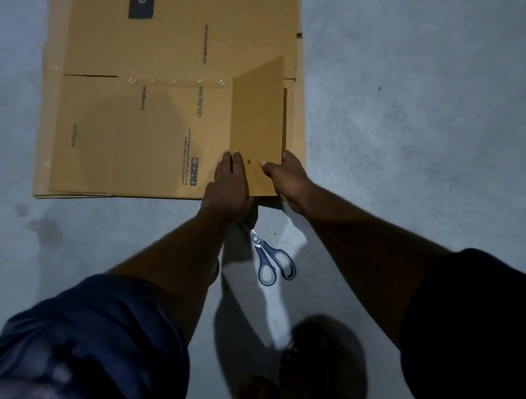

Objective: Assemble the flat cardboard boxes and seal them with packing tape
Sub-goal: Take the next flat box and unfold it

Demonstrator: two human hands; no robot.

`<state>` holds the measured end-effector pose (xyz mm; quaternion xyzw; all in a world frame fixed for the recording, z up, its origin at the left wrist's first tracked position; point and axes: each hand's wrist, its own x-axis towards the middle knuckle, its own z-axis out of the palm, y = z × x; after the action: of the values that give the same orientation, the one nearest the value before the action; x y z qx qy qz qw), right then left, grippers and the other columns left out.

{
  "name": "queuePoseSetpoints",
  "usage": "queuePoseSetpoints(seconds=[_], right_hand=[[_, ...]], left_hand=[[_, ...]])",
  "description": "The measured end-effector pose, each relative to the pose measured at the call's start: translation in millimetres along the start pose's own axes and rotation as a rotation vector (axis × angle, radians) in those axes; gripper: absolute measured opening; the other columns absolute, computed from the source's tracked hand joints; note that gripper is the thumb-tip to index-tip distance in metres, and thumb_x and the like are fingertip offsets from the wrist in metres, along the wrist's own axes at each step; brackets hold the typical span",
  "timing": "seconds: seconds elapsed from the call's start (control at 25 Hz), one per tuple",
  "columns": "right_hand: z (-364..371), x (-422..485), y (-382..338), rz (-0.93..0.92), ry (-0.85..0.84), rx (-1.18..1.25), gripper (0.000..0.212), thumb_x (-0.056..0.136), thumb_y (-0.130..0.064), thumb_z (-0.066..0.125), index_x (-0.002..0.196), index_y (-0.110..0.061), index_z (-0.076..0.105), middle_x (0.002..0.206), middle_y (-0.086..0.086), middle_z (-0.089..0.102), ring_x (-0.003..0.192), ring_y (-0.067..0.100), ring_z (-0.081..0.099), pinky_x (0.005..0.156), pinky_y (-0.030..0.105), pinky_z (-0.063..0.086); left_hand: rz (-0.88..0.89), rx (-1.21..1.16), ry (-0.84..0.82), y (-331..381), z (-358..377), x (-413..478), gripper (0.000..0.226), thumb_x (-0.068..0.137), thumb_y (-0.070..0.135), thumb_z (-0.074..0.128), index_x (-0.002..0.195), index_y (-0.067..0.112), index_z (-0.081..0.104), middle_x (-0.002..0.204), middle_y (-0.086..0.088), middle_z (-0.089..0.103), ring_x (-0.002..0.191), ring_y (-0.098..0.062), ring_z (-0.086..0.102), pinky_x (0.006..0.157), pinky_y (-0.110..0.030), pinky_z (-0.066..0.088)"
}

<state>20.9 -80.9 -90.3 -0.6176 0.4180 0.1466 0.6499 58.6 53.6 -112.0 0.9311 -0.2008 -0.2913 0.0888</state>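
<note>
A stack of flat brown cardboard boxes [144, 118] printed "CEILING FAN" lies on the grey floor. At its near right corner a flap [257, 120] is folded up and over toward the left. My left hand [228, 182] holds the flap's near left edge, fingers lying on the cardboard. My right hand [287, 174] grips the flap's near right corner, thumb on top and fingers behind the edge. No tape is in view.
Blue and grey scissors [271, 258] lie on the floor between my forearms, just below the stack's near edge. A foot in a dark sandal [312, 364] stands at the bottom. Bare concrete floor [425, 116] surrounds the boxes.
</note>
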Motion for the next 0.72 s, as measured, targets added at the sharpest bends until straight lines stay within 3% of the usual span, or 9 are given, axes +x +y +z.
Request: queuePoseSetpoints(seconds=[0.16,0.2,0.28,0.36,0.44,0.52,0.6,0.64,0.72], right_hand=[[-1,-15,-13,0.014,-0.090,0.115,0.035,0.103,-0.036,0.050,0.130,-0.016,0.054,0.121,0.004,0.063,0.102,0.022,0.061,0.078,0.031,0.051],[1,-20,-17,0.002,-0.080,0.096,0.049,0.102,-0.049,0.046,0.136,-0.015,0.052,0.125,0.002,0.061,0.108,0.022,0.060,0.087,0.032,0.049],[2,-20,-20,-0.027,0.063,-0.094,0.082,0.092,-0.077,0.032,0.142,-0.015,0.050,0.143,0.007,0.052,0.127,0.029,0.050,0.107,0.047,0.038],[3,-26,-30,-0.039,0.222,-0.185,0.087,0.086,-0.085,0.023,0.138,-0.022,0.053,0.146,0.009,0.046,0.131,0.031,0.043,0.111,0.055,0.030],[2,-34,-45,0.001,0.296,-0.079,0.084,0.091,-0.080,0.024,0.142,-0.017,0.046,0.148,0.012,0.042,0.133,0.032,0.041,0.111,0.054,0.031],[-10,-38,-54,0.070,0.332,0.074,0.078,0.096,-0.067,0.040,0.147,-0.008,0.039,0.144,0.016,0.049,0.129,0.035,0.050,0.105,0.047,0.043],[-29,-42,-57,0.040,0.298,0.041,0.056,0.093,-0.045,0.065,0.131,-0.004,0.057,0.120,0.013,0.066,0.105,0.030,0.065,0.081,0.035,0.056],[-38,-46,-59,0.002,0.278,0.000,0.043,0.089,-0.035,0.072,0.120,-0.005,0.065,0.107,0.012,0.070,0.091,0.026,0.068,0.068,0.029,0.055],[-48,-62,-69,-0.087,0.257,-0.019,0.028,0.086,-0.028,0.075,0.107,-0.010,0.071,0.098,0.008,0.072,0.082,0.022,0.068,0.066,0.028,0.056]], left_hand=[[0.021,-0.013,-0.027,3,-6,-10,0.083,0.100,0.023,0.053,0.158,0.009,-0.003,0.164,-0.020,0.010,0.149,-0.039,0.021,0.115,-0.056,0.033],[0.015,-0.029,-0.016,6,-8,-13,0.080,0.100,0.019,0.052,0.158,0.009,-0.001,0.163,-0.021,0.015,0.146,-0.041,0.027,0.113,-0.057,0.035],[0.040,-0.042,0.027,12,-17,-20,0.078,0.098,0.016,0.053,0.157,0.010,0.003,0.159,-0.022,0.026,0.139,-0.041,0.038,0.109,-0.056,0.041],[0.090,-0.020,0.066,17,-31,-29,0.077,0.098,0.016,0.054,0.157,0.010,0.006,0.155,-0.023,0.033,0.133,-0.041,0.046,0.105,-0.055,0.045],[0.122,-0.009,0.094,24,-47,-41,0.075,0.097,0.015,0.055,0.156,0.009,0.009,0.152,-0.023,0.038,0.127,-0.039,0.051,0.102,-0.053,0.047],[0.136,-0.015,0.111,31,-63,-59,0.074,0.096,0.011,0.056,0.156,0.009,0.013,0.149,-0.022,0.042,0.123,-0.037,0.055,0.100,-0.053,0.049],[0.138,-0.006,0.102,39,-79,-81,0.075,0.095,0.008,0.057,0.156,0.010,0.014,0.148,-0.019,0.044,0.120,-0.034,0.057,0.099,-0.051,0.051],[0.148,0.005,0.097,44,-86,-91,0.075,0.095,0.007,0.057,0.156,0.010,0.014,0.148,-0.019,0.045,0.119,-0.033,0.058,0.098,-0.050,0.051],[0.174,0.028,0.096,58,-97,-110,0.079,0.093,0.007,0.060,0.157,0.008,0.012,0.147,-0.019,0.046,0.114,-0.033,0.061,0.095,-0.049,0.053]])
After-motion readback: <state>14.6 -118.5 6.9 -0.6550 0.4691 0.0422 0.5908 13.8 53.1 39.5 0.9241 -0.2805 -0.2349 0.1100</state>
